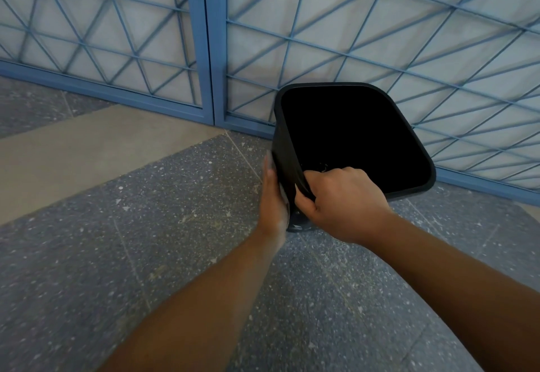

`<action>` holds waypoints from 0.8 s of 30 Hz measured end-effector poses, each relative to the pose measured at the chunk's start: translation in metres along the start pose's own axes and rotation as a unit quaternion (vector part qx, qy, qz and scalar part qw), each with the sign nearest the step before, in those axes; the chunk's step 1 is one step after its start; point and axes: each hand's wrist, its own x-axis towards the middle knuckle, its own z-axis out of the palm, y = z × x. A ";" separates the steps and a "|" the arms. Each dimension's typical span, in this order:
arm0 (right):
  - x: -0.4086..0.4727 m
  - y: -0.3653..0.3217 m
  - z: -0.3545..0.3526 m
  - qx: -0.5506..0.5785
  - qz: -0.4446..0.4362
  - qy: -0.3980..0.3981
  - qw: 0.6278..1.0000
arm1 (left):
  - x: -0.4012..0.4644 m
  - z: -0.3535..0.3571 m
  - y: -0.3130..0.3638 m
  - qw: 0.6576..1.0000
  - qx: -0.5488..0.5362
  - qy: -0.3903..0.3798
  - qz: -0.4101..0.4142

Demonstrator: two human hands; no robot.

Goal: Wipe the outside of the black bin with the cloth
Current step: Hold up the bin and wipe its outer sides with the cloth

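A black bin (330, 88) stands on the floor near the blue door frame, its open top facing me. My right hand (339, 205) grips the bin's near rim, fingers curled over the edge. My left hand (273, 196) lies flat against the bin's left outer wall, fingers straight. A strip of grey cloth (285, 196) shows between that palm and the wall, and a bit more pokes out below the hand near the bin's foot.
Blue metal doors (209, 50) with a lattice grille and pale panels rise right behind the bin. The floor (146, 254) is speckled grey stone with a beige band (87, 149) at the left.
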 end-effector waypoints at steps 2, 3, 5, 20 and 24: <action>0.000 0.000 0.000 -0.001 0.003 0.000 1.000 | 0.003 -0.004 -0.001 0.999 -0.021 -0.012 -0.040; 0.000 0.000 0.000 -0.001 0.003 0.002 1.000 | 0.006 -0.003 0.001 0.999 -0.029 -0.014 -0.040; 0.000 0.000 0.001 0.001 0.003 0.008 1.000 | 0.005 0.000 0.004 1.000 -0.010 -0.012 -0.004; 0.000 0.000 0.001 0.001 0.011 0.007 1.000 | -0.009 0.002 -0.001 1.000 0.020 0.022 -0.001; 0.000 -0.001 0.003 0.006 0.010 0.013 1.000 | -0.007 0.006 0.006 0.999 0.023 0.028 -0.018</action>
